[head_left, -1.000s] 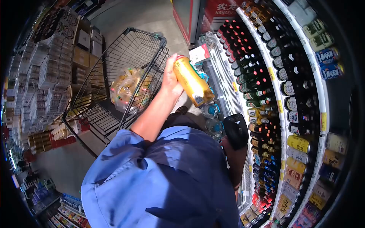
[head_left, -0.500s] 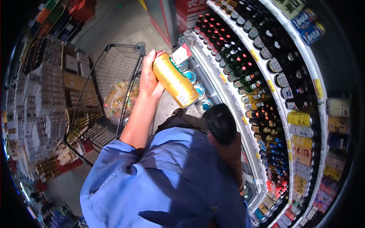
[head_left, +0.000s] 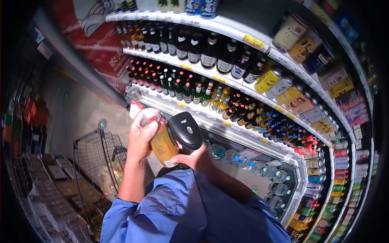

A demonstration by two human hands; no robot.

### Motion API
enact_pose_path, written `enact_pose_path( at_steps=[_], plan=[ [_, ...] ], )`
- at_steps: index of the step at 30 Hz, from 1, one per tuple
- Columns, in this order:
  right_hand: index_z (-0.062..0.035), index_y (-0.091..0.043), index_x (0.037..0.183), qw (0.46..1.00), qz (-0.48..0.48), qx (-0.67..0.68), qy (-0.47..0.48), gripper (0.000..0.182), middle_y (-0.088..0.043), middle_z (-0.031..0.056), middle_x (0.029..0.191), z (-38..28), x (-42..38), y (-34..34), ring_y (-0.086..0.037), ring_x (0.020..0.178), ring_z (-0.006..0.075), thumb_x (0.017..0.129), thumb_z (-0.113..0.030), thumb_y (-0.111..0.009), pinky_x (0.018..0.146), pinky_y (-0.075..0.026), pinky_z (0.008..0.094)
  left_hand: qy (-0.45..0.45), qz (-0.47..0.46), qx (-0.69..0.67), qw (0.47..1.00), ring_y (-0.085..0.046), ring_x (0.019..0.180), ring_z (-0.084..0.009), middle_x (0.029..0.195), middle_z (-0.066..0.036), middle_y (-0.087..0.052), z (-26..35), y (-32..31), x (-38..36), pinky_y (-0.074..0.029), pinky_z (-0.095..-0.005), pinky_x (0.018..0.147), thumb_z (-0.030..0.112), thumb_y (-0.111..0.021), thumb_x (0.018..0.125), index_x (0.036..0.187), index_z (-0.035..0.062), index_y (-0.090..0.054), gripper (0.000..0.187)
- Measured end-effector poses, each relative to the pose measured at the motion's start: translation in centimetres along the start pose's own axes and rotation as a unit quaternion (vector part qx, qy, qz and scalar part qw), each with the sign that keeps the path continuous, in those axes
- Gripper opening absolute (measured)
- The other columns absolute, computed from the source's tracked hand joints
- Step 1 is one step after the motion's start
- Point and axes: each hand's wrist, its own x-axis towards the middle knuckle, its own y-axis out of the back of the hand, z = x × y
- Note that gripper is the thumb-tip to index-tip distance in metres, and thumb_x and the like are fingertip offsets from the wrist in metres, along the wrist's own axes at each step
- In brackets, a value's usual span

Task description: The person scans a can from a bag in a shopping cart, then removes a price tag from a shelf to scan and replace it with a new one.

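My left hand (head_left: pixel 139 133) is wrapped round the top of a tall gold drink can (head_left: pixel 162 146), which leans at a slant before my chest. Part of its red top shows between the fingers, and a white barcode label sits near its lower end. In my right hand (head_left: pixel 197 158) is a black barcode scanner (head_left: pixel 186 130), gripped by its handle below the head. The scanner's head is right beside the can and overlaps its edge in this view. My right fingers are partly hidden behind the handle.
Curved store shelves (head_left: pixel 194 68) with rows of beer bottles and cans run ahead and to the right. Large clear water bottles (head_left: pixel 279 188) stand low at the right. A wire shopping cart (head_left: pixel 89 139) holding a plastic bag (head_left: pixel 108 182) is at my left, near stacked boxes (head_left: pixel 65 178).
My view has turned toward the shelves. The scanner has come up from my right side to beside the can, and the can now sits nearer my chest.
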Motion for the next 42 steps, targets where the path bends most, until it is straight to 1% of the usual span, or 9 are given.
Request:
enact_pose_path(
  at_steps=[7,11,13,17,19,24,27,35,42],
  plan=[
    [-0.0002,-0.055,0.136,0.985,0.089,0.142,0.051,0.076,-0.065,0.005,0.123,-0.2,-0.4,2.3,-0.059,0.112,0.0131,0.072,-0.014,-0.094,0.098,-0.049,0.0319,0.017,-0.091,0.046,0.995,-0.065,0.097,-0.0137,0.105,-0.006,-0.066,-1.3,-5.5,2.1,-0.054,-0.0305,0.09,0.012,-0.075,0.089,0.123,0.0044,-0.058,0.039],
    [-0.0006,-0.058,0.132,0.988,0.139,0.023,-0.057,0.06,-0.066,0.0053,0.114,-1.0,-2.9,4.6,-0.062,0.105,0.016,0.077,-0.003,-0.083,0.09,-0.052,0.0329,0.073,-0.111,-0.02,0.991,-0.064,0.098,-0.0147,0.105,-0.007,-0.065,-1.4,-8.8,1.8,-0.054,-0.0306,0.088,0.01,-0.077,0.087,0.12,0.0064,-0.059,0.038],
    [-0.0003,-0.06,0.126,0.974,0.162,-0.156,0.035,0.049,-0.068,0.0059,0.109,-1.8,-3.2,4.9,-0.064,0.1,0.0167,0.08,-0.002,-0.075,0.09,-0.052,0.0332,-0.016,-0.128,0.134,0.983,-0.06,0.103,-0.0116,0.108,-0.003,-0.062,-3.0,-7.6,2.1,-0.053,-0.0303,0.093,0.016,-0.078,0.085,0.121,0.0041,-0.062,0.041],
    [-0.0025,-0.067,0.113,0.983,0.134,-0.085,-0.086,0.033,-0.07,0.0066,0.098,1.0,-5.3,7.7,-0.066,0.093,0.017,0.081,-0.009,-0.07,0.09,-0.052,0.0343,-0.104,-0.014,0.215,0.971,-0.058,0.104,-0.0098,0.107,-0.002,-0.063,-4.6,-4.2,0.3,-0.05,-0.0287,0.089,0.013,-0.082,0.085,0.117,0.0044,-0.063,0.038],
    [-0.0023,-0.07,0.11,0.983,0.03,-0.12,-0.133,0.032,-0.072,0.0069,0.094,-0.4,-5.5,7.7,-0.068,0.088,0.0178,0.08,-0.012,-0.075,0.085,-0.054,0.0355,0.044,0.092,0.085,0.991,-0.06,0.099,-0.0095,0.103,-0.001,-0.064,-4.5,-2.4,-1.1,-0.051,-0.0283,0.088,0.014,-0.08,0.087,0.113,0.0056,-0.063,0.032],
    [-0.0053,-0.07,0.114,0.891,-0.222,-0.373,-0.134,0.047,-0.074,0.0172,0.085,-1.7,-4.6,5.2,-0.076,0.083,0.0322,0.072,-0.018,-0.087,0.071,-0.056,0.0392,-0.046,0.273,0.174,0.945,-0.063,0.097,-0.0101,0.101,-0.001,-0.066,-4.4,4.6,-6.6,-0.051,-0.0289,0.088,0.023,-0.074,0.093,0.114,0.0061,-0.063,0.029],
    [-0.0001,-0.072,0.108,0.855,-0.274,-0.393,-0.201,0.046,-0.077,0.0125,0.091,-2.1,-3.4,2.8,-0.075,0.085,0.0202,0.069,-0.015,-0.091,0.077,-0.058,0.0384,-0.046,0.336,0.124,0.932,-0.063,0.097,-0.0126,0.101,-0.003,-0.067,-4.4,9.3,-10.4,-0.052,-0.0308,0.088,0.022,-0.072,0.094,0.116,0.0064,-0.062,0.028],
    [-0.0009,-0.073,0.105,0.875,-0.216,-0.381,-0.207,0.03,-0.076,0.0083,0.09,2.1,-3.6,-0.6,-0.073,0.079,0.018,0.077,-0.003,-0.082,0.074,-0.058,0.0338,-0.169,0.559,-0.084,0.807,-0.065,0.087,-0.0191,0.096,-0.009,-0.064,0.0,22.1,-19.9,-0.058,-0.0373,0.078,0.031,-0.067,0.098,0.109,0.0058,-0.06,0.028],
    [-0.0028,-0.075,0.101,0.89,-0.19,-0.323,-0.26,0.028,-0.077,0.0089,0.085,3.1,-2.3,-6.9,-0.074,0.078,0.0186,0.076,-0.01,-0.087,0.07,-0.057,0.0337,-0.179,0.58,-0.224,0.763,-0.065,0.092,-0.0227,0.1,-0.011,-0.066,0.8,29.1,-25.4,-0.057,-0.0403,0.082,0.044,-0.064,0.099,0.106,0.0059,-0.063,0.038]
  ],
)
